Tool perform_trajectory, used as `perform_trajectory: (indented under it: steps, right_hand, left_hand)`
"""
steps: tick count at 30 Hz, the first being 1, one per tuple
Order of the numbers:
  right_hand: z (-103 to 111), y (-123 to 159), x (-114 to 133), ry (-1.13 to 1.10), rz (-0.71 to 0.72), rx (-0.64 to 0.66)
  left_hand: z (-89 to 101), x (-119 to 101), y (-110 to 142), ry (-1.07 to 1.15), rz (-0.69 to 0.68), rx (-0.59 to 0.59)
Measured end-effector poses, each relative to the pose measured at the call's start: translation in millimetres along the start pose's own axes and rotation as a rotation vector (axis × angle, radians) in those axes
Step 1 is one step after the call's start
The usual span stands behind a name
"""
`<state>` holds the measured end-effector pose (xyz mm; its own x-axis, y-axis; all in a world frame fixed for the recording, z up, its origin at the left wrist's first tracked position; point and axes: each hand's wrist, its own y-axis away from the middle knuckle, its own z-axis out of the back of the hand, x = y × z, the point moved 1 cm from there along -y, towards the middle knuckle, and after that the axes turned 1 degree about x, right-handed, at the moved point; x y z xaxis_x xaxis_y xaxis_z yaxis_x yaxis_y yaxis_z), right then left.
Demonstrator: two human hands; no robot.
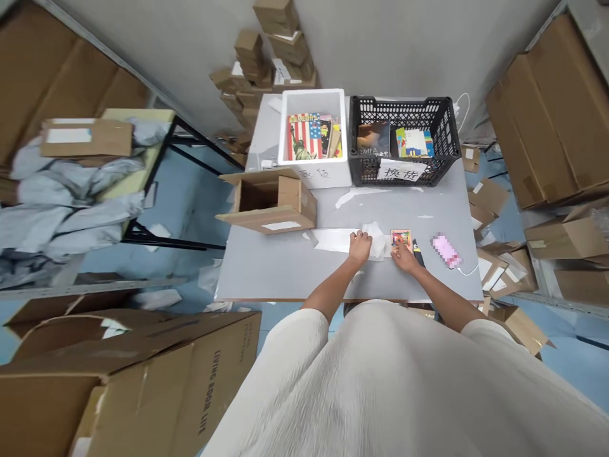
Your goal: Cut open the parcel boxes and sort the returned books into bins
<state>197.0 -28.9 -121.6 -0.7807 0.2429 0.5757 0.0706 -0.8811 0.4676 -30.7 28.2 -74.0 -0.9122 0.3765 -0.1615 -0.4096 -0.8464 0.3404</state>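
One small colourful card (400,238) lies flat on the grey table (266,266), near the front edge. Two hands work here. The right hand (405,259) rests its fingertips on the near edge of the card, fingers pressed flat, not pinching it. The left hand (360,246) lies flat with fingers together on one white plastic bag (340,240) just left of the card. One dark pen-like thing (418,253) lies right beside the right hand.

Three containers stand on the table. One white foam box (313,101) holds a few books, one with a flag picture. One black plastic crate (402,108) next to it holds about three books. One brown cardboard box (271,200) lies on its side, open, with nothing showing inside.
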Motion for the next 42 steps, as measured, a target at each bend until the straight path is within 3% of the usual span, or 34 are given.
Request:
perform_trajectory:
  steps: [4, 7, 12, 19, 26, 33, 38, 42]
  right_hand:
    - [2.7, -2.2, 31.7, 0.095, 0.272, -0.170]
    - [4.3, -0.3, 59.3, 0.160, 0.432, -0.162]
    - [12.7, 2.5, 95.8, 0.196, 0.446, -0.100]
    - [31.9, -7.9, 160.3, 0.205, 0.481, -0.254]
    - [30.7, -33.6, 258.9, 0.150, 0.566, -0.417]
    - [0.9, -61.9, 368.1, 0.160, 0.656, -0.539]
    - [-27.6, -82.1, 428.2, 0.132, 0.707, -0.538]
    - [-49.1, -101.2, 454.5, 0.115, 0.712, -0.485]
  left_hand:
    - [12.2, 5.8, 19.4, 0.008, -0.001, -0.046]
    - [20.3, 1.6, 33.9, 0.060, -0.030, -0.089]
    - [44.2, 4.8, 57.0, 0.118, -0.085, -0.155]
    - [86.6, 42.9, 74.2, 0.182, -0.114, -0.304]
    - [133.3, 120.9, 91.4, 0.214, -0.079, -0.483]
    - [176.8, 214.2, 116.3, 0.198, -0.001, -0.615]
    - [188.5, 276.5, 128.2, 0.169, 0.058, -0.634]
    - [183.7, 314.3, 128.9, 0.166, 0.072, -0.625]
